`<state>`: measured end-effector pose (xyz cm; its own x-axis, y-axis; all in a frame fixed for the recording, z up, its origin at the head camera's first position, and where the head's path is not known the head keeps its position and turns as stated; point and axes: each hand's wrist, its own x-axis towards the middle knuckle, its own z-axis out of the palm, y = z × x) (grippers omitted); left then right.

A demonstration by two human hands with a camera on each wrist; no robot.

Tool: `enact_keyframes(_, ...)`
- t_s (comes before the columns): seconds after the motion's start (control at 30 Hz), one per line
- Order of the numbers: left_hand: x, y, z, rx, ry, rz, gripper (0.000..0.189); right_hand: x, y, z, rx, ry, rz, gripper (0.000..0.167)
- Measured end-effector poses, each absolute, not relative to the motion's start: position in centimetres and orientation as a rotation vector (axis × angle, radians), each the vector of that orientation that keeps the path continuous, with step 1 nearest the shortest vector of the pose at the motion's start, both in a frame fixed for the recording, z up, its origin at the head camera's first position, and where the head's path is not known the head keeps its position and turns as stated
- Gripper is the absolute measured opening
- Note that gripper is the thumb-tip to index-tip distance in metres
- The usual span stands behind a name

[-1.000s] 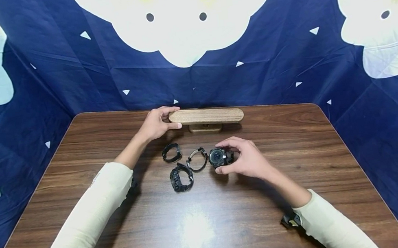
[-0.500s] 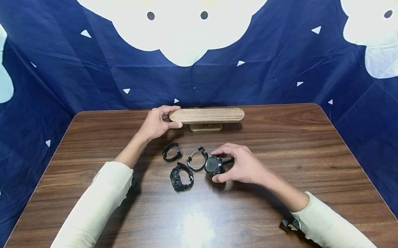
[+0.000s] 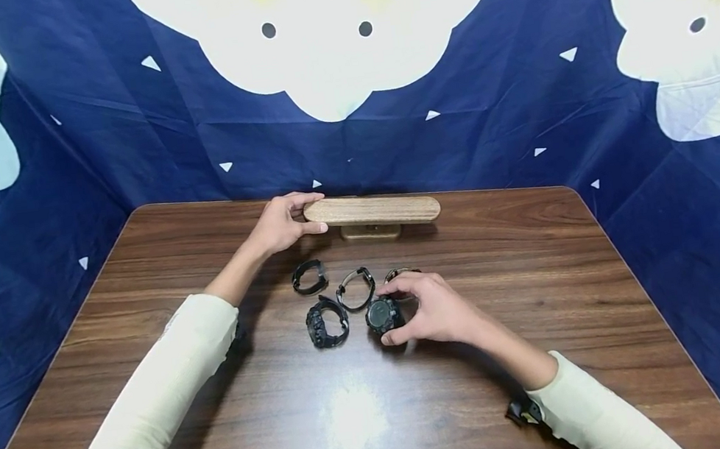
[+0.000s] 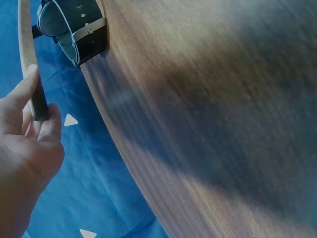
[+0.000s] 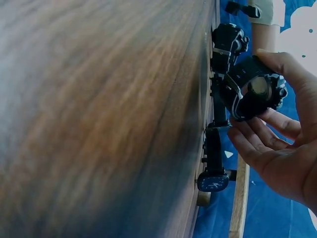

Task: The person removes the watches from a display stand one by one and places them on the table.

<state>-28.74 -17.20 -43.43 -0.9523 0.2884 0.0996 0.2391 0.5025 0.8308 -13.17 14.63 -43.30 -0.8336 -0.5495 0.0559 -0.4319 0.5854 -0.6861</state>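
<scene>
From the head view, the left hand (image 3: 278,224) reached forward, pinching the stand's (image 3: 372,210) left end; the right hand (image 3: 433,310) curled round a watch (image 3: 382,315) low over the desk (image 3: 539,271). The left wrist view showed thumb and fingers (image 4: 47,126) clamping the stand. The right wrist view showed curled fingers (image 5: 257,144) gripping the watch.

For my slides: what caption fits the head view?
Right hand grips a black watch; left hand holds the wooden stand.

The head view looks down across the table (image 3: 541,293); both wrist views skim that tabletop closely, rolled sideways.
</scene>
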Motion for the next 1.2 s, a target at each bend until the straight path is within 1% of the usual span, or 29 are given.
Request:
enact_keyframes(0.63, -28.55, -17.27, -43.45, 0.486, 2.674, 1.464, 0.065, -13.24, 14.71, -43.85, -0.843, 2.695, -0.957, 0.072)
enact_keyframes(1.2, -28.55, -17.24, -43.29, 0.486, 2.68, 1.456, 0.065, -13.1, 14.39, -43.36, -0.814, 2.721, -0.859, 0.073)
